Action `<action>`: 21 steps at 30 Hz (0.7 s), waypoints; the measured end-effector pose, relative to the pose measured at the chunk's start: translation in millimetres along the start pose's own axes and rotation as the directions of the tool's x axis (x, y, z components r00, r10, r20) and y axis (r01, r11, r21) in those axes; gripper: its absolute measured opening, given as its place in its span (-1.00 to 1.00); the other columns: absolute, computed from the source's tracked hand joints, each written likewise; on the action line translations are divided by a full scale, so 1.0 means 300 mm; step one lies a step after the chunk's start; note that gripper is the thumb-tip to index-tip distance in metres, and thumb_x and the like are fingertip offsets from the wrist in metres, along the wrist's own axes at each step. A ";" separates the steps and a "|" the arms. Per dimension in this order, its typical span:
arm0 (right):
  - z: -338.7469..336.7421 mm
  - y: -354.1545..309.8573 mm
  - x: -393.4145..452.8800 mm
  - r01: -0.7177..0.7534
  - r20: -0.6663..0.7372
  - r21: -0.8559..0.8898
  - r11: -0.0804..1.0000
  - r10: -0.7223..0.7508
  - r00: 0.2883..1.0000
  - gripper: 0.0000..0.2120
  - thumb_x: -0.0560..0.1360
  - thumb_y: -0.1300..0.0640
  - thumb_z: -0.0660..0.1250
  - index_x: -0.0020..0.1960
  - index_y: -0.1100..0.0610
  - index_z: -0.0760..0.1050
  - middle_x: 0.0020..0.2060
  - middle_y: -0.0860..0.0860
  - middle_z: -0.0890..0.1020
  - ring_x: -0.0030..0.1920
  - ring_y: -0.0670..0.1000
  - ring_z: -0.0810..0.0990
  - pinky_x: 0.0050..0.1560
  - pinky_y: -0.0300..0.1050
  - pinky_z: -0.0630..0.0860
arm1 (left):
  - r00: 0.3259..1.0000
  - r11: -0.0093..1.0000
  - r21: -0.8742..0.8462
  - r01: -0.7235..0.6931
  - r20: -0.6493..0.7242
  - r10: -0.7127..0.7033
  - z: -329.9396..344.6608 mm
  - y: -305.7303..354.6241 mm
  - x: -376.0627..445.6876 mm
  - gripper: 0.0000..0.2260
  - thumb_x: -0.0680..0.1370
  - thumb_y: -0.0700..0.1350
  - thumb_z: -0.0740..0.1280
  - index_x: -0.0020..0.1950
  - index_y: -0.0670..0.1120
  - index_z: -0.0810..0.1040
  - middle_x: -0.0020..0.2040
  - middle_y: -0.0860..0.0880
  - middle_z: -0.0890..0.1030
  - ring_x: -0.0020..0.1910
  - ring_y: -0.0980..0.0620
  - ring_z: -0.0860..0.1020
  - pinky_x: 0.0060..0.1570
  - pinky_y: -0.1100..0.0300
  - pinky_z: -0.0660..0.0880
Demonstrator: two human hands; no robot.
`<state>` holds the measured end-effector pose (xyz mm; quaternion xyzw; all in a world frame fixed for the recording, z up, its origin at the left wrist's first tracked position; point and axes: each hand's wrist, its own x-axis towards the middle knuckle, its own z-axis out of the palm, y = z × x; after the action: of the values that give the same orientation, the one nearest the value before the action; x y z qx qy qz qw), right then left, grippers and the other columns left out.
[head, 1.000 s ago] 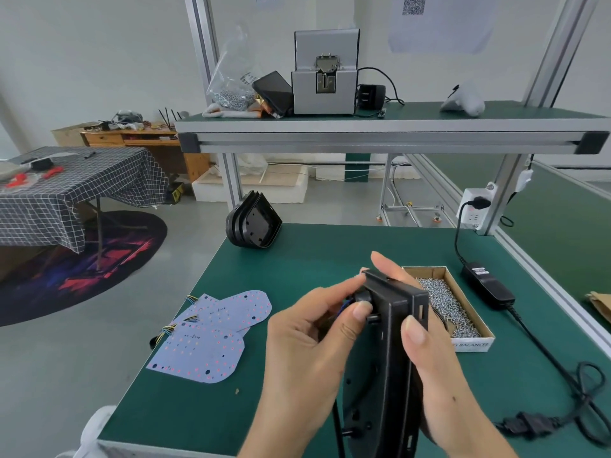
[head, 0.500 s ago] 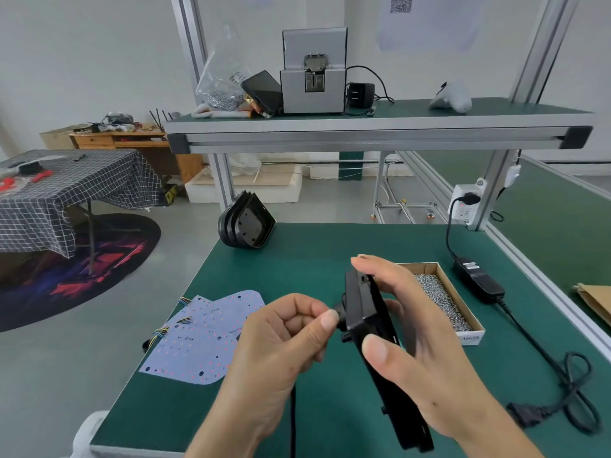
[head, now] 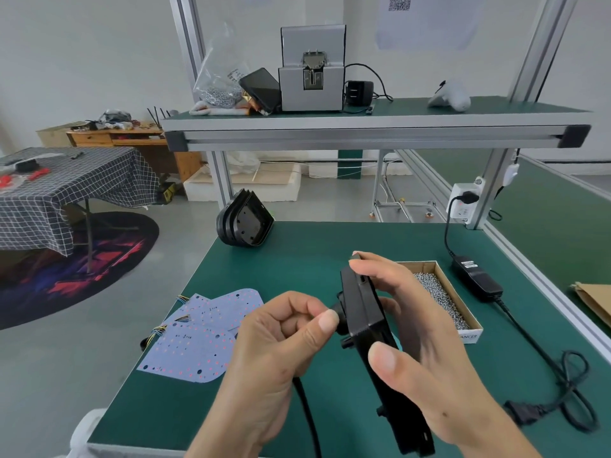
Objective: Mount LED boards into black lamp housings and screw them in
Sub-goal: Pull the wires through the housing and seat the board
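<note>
Your right hand (head: 426, 352) grips the black lamp housing (head: 367, 328) edge-up above the green table (head: 297, 259), while your left hand (head: 281, 345) pinches a black knob on its side; LED boards (head: 198, 335) lie to the left

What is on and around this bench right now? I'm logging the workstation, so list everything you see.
lamp housing: one, black, held up on edge over the bench
housing stack: one stack, black, far left of the bench
LED boards: at least two, pale violet, overlapping at the left edge
screw box: one, cardboard, right of the hands
power adapter: one, black, by the right rail
screw feeder: one, grey, upper shelf
checked table: one, far left
left hand: pinches a black knob on the housing
right hand: grips the housing
</note>
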<state>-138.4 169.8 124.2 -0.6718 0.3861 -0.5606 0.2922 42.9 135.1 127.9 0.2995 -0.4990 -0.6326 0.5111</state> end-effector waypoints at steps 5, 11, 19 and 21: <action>0.000 0.025 0.002 -0.054 -0.003 0.131 0.990 0.055 0.998 -0.24 0.48 -0.39 0.41 0.50 0.06 0.44 0.39 0.08 0.54 0.32 0.16 0.57 0.31 0.10 0.54 | 1.000 1.000 0.002 0.010 -0.010 -0.010 0.002 -0.010 -0.008 -0.77 0.34 0.08 0.57 -0.20 -0.03 0.67 -0.45 0.03 0.29 -0.46 0.08 0.13 -0.47 0.33 0.11; -0.002 0.088 -0.004 -0.125 0.008 0.241 0.962 0.127 0.992 -0.25 0.47 -0.40 0.40 0.46 0.09 0.45 0.27 0.17 0.60 0.22 0.29 0.57 0.25 0.06 0.54 | 1.000 0.999 0.051 0.011 -0.006 -0.011 0.005 -0.023 -0.006 -0.79 0.37 0.06 0.54 -0.19 -0.06 0.67 -0.44 0.01 0.33 -0.47 0.08 0.17 -0.46 0.37 0.18; -0.023 0.154 -0.016 -0.130 -0.058 0.321 0.938 0.156 0.986 -0.24 0.53 -0.32 0.40 0.49 0.18 0.40 0.38 0.25 0.53 0.31 0.41 0.52 0.33 0.40 0.43 | 1.000 0.996 0.087 -0.017 0.027 0.015 0.021 -0.040 0.010 -0.79 0.40 0.05 0.51 -0.16 -0.08 0.68 -0.46 0.02 0.33 -0.47 0.08 0.17 -0.45 0.38 0.17; -0.023 0.168 -0.024 -0.138 -0.051 0.328 0.934 0.164 0.985 -0.22 0.52 -0.32 0.42 0.49 0.20 0.39 0.37 0.27 0.53 0.30 0.42 0.52 0.33 0.40 0.42 | 0.999 0.996 0.085 -0.005 0.032 0.002 0.014 -0.050 0.007 -0.79 0.40 0.05 0.51 -0.15 -0.08 0.69 -0.45 0.01 0.34 -0.46 0.07 0.16 -0.45 0.37 0.16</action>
<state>-155.2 149.6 80.2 -0.5609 0.3503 -0.6179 0.4253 33.4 134.3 115.5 0.3100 -0.5339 -0.6145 0.4912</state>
